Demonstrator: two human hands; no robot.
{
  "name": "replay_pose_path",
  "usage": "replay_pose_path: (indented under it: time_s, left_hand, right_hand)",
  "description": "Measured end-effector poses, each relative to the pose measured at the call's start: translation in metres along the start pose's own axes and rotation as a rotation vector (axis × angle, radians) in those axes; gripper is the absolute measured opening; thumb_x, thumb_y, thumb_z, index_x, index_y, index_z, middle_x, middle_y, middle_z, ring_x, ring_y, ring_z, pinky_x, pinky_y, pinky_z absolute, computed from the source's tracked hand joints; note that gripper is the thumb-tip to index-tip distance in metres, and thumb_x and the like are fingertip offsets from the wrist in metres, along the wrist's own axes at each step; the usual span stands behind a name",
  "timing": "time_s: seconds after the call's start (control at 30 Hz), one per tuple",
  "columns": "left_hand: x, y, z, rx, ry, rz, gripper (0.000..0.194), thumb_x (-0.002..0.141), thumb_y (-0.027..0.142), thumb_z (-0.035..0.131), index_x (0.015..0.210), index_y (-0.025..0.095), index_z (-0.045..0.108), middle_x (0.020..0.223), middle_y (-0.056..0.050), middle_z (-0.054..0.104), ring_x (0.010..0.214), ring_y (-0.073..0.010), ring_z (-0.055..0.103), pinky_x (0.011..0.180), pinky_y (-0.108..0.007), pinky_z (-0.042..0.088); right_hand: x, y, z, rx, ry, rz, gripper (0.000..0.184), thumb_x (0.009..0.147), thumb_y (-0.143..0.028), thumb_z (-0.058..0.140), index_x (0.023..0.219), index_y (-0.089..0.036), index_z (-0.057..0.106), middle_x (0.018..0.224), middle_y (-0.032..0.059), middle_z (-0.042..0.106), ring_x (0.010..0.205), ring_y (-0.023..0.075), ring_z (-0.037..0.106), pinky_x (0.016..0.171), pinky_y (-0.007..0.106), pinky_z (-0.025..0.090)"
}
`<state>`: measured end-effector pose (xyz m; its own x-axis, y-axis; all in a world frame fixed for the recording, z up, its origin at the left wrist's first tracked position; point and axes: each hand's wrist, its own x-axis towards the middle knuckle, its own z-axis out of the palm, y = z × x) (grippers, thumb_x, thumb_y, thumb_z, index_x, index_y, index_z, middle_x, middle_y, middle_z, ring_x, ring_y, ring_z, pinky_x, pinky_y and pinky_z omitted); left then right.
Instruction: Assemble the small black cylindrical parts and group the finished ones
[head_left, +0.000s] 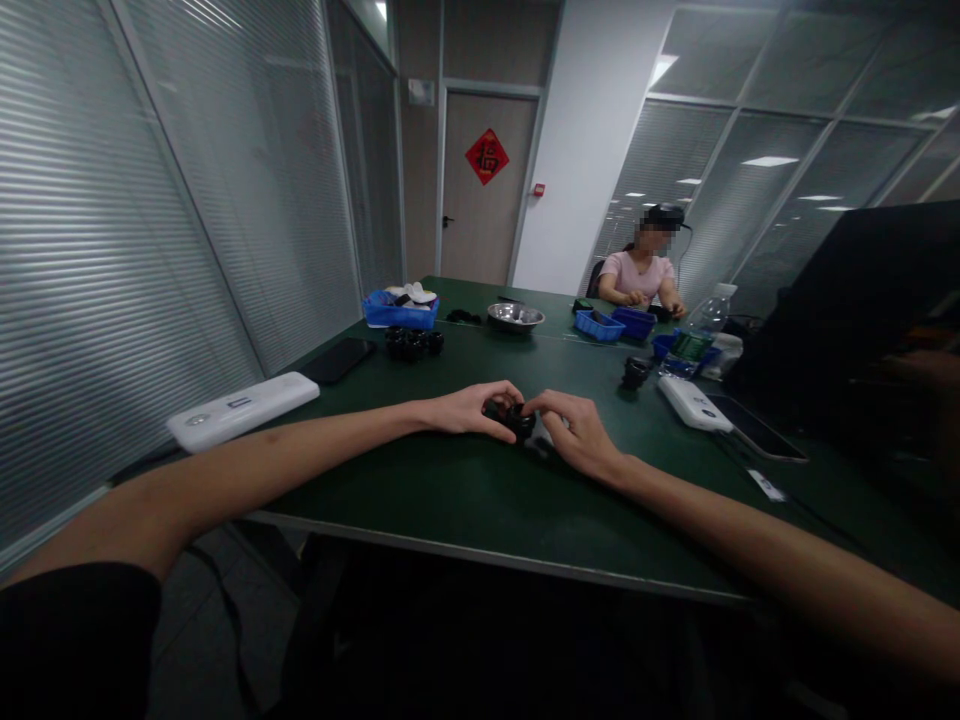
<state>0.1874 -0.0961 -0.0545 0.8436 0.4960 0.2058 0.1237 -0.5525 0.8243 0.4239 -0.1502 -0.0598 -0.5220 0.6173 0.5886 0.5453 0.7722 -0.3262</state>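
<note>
A small glossy black part (pixel 519 424) with rounded pieces is at the middle of the green table (pixel 442 490). My left hand (pixel 474 408) wraps round its left side, thumb low and fingers over the top. From the right, the curled fingertips of my right hand (pixel 579 430) close on the upper right edge of the same part. Its exact kind is too small and dark to tell, and my fingers cover some of it. Similar black parts (pixel 414 343) lie in a cluster beyond my left hand, and another black piece (pixel 636 374) stands beyond my right hand.
Left are a white power bank (pixel 244 410) and a dark phone (pixel 341 360). Farther back stand a filled blue basket (pixel 401 312), a metal bowl (pixel 515 318) and small blue trays (pixel 598 326). At right are a bottle (pixel 694 335), another white device (pixel 694 404) and a seated person (pixel 639 275).
</note>
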Motion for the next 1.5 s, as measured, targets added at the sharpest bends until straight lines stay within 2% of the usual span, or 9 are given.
replay_pose_path:
  time_s: [0.13, 0.4, 0.57, 0.67, 0.83, 1.0, 1.1, 1.37, 1.5]
  left_hand:
    - [-0.0002, 0.0004, -0.0021, 0.067, -0.04, 0.042, 0.053, 0.082, 0.037, 0.079, 0.128, 0.019, 0.059, 0.121, -0.008, 0.064, 0.112, -0.0228, 0.059, 0.098, -0.039, 0.042]
    - [0.0003, -0.0021, 0.0002, -0.015, 0.01, -0.02, 0.056, 0.076, 0.038, 0.084, 0.121, 0.017, 0.057, 0.111, -0.006, 0.065, 0.107, -0.0213, 0.061, 0.095, -0.038, 0.044]
    - [0.0006, -0.0032, -0.0013, 0.005, -0.032, 0.035, 0.058, 0.08, 0.037, 0.081, 0.13, 0.019, 0.057, 0.118, -0.008, 0.065, 0.11, -0.0219, 0.061, 0.096, -0.038, 0.044]
    - [0.0011, -0.0026, -0.0023, 0.058, -0.029, 0.035, 0.05, 0.08, 0.038, 0.081, 0.122, 0.017, 0.063, 0.116, -0.007, 0.065, 0.107, -0.022, 0.06, 0.096, -0.038, 0.044]
    - [0.0013, -0.0023, -0.0006, 0.026, 0.019, -0.014, 0.051, 0.076, 0.038, 0.084, 0.116, 0.015, 0.064, 0.11, -0.006, 0.067, 0.103, -0.0215, 0.062, 0.093, -0.037, 0.046]
    - [0.0006, -0.001, -0.0018, 0.046, -0.013, 0.029, 0.06, 0.08, 0.034, 0.081, 0.133, 0.02, 0.058, 0.125, -0.008, 0.065, 0.116, -0.0243, 0.059, 0.101, -0.041, 0.043]
    - [0.0003, 0.0, -0.0037, 0.066, -0.059, 0.059, 0.055, 0.083, 0.034, 0.078, 0.133, 0.021, 0.06, 0.129, -0.008, 0.063, 0.121, -0.0249, 0.057, 0.105, -0.041, 0.04]
    - [0.0001, 0.0017, -0.002, 0.064, 0.0, 0.022, 0.051, 0.078, 0.037, 0.083, 0.12, 0.017, 0.062, 0.113, -0.007, 0.065, 0.103, -0.0208, 0.059, 0.088, -0.034, 0.044]
    - [0.0006, -0.002, -0.0006, -0.012, 0.03, 0.0, 0.049, 0.074, 0.037, 0.086, 0.109, 0.016, 0.059, 0.102, -0.003, 0.063, 0.094, -0.0179, 0.059, 0.082, -0.032, 0.044]
  right_hand:
    - [-0.0002, 0.0015, 0.0017, -0.022, -0.038, -0.014, 0.029, 0.095, -0.015, 0.041, 0.096, -0.021, 0.069, 0.086, 0.0042, 0.067, 0.078, 0.0204, 0.064, 0.074, 0.033, 0.046]
    - [0.0012, 0.0023, 0.0021, -0.039, -0.082, -0.002, 0.03, 0.095, -0.014, 0.041, 0.098, -0.02, 0.07, 0.09, 0.0049, 0.07, 0.08, 0.0203, 0.065, 0.075, 0.032, 0.046]
    - [0.0002, 0.0031, 0.0032, -0.071, -0.097, 0.0, 0.029, 0.095, -0.015, 0.041, 0.098, -0.018, 0.07, 0.087, 0.0051, 0.069, 0.078, 0.0199, 0.064, 0.073, 0.031, 0.046]
    - [0.0001, 0.0033, 0.0044, -0.075, -0.109, -0.008, 0.029, 0.094, -0.014, 0.042, 0.099, -0.017, 0.07, 0.089, 0.0059, 0.07, 0.079, 0.02, 0.065, 0.075, 0.031, 0.046]
    - [0.0008, 0.0021, 0.0041, -0.07, -0.119, -0.005, 0.029, 0.094, -0.015, 0.042, 0.102, -0.017, 0.07, 0.092, 0.0067, 0.072, 0.082, 0.0204, 0.066, 0.076, 0.031, 0.047]
    - [0.0001, 0.0012, 0.0031, -0.084, -0.133, -0.002, 0.03, 0.095, -0.016, 0.042, 0.102, -0.015, 0.071, 0.094, 0.008, 0.073, 0.082, 0.0207, 0.067, 0.077, 0.031, 0.047]
    - [-0.0007, 0.0011, 0.0032, -0.087, -0.133, 0.0, 0.031, 0.095, -0.016, 0.043, 0.106, -0.015, 0.071, 0.1, 0.0093, 0.075, 0.085, 0.0212, 0.068, 0.079, 0.031, 0.047]
    - [0.0002, -0.0011, 0.0031, -0.09, -0.159, 0.0, 0.031, 0.094, -0.014, 0.043, 0.11, -0.015, 0.07, 0.098, 0.0078, 0.075, 0.078, 0.0184, 0.066, 0.075, 0.028, 0.045]
    - [0.0007, -0.0008, 0.0034, -0.095, -0.157, 0.0, 0.03, 0.094, -0.014, 0.043, 0.11, -0.015, 0.069, 0.095, 0.0069, 0.074, 0.078, 0.018, 0.065, 0.074, 0.027, 0.044]
